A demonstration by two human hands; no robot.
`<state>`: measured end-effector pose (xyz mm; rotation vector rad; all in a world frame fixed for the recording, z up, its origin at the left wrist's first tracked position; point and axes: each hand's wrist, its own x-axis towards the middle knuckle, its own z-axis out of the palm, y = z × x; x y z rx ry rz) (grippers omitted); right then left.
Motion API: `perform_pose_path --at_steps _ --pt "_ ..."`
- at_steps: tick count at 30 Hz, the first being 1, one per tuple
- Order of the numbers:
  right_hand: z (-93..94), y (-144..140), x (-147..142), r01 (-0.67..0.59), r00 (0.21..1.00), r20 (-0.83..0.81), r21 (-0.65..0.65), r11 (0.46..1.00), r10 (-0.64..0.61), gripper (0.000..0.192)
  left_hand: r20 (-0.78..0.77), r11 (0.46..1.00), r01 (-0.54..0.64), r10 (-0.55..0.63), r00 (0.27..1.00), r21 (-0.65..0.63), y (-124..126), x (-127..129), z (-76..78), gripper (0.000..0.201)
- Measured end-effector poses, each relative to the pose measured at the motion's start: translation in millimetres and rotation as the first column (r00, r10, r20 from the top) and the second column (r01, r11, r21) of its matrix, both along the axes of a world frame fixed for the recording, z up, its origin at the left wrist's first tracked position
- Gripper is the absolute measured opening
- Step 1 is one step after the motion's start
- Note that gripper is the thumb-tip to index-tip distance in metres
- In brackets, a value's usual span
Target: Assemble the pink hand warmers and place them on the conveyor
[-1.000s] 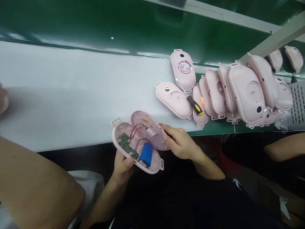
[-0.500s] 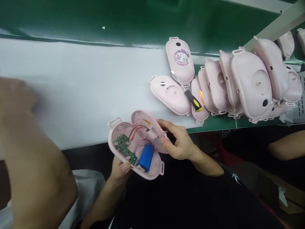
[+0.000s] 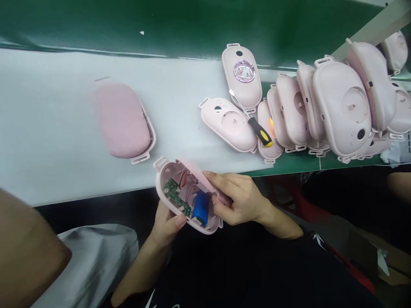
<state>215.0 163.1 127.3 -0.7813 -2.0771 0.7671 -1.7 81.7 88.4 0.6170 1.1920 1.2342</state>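
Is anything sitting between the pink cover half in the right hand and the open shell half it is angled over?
Yes. The blue battery and red wires lie between the cover half in the right hand and the shell half held by the left hand.

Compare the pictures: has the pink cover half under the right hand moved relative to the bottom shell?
Yes. The cover half has swung down toward the bottom shell, now partly hiding the blue battery.

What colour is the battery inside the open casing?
Blue; the battery shows best in the head view.
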Motion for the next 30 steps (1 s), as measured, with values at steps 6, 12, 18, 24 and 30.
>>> perform_pose_path --at_steps 6,12,18,24,30 --pt "1.6 -0.3 2.2 -0.004 0.999 0.033 -0.111 0.994 0.008 0.079 -0.034 0.993 0.106 -0.104 0.994 0.059 -13.5 -5.8 -15.2 0.078" --pt "19.9 1.9 -6.9 0.039 0.937 0.350 -0.147 0.988 0.015 0.066 -0.267 0.973 0.215 -0.185 0.946 0.088 4.8 3.5 9.7 0.070" --pt "20.7 1.7 -13.6 -0.003 0.976 0.217 -0.003 1.000 0.004 0.049 -0.271 0.963 0.227 -0.182 0.945 0.147 8.0 7.2 15.8 0.063" --pt "2.9 -4.2 -16.9 -0.028 0.999 -0.016 0.015 0.999 0.028 0.078 -0.227 0.963 0.222 -0.184 0.956 0.155 10.0 7.2 17.3 0.060" --pt "-7.3 -3.4 -14.6 -0.122 0.993 0.003 0.004 0.993 0.122 0.069 -0.220 0.953 0.245 -0.204 0.954 0.179 12.1 11.6 14.2 0.063"
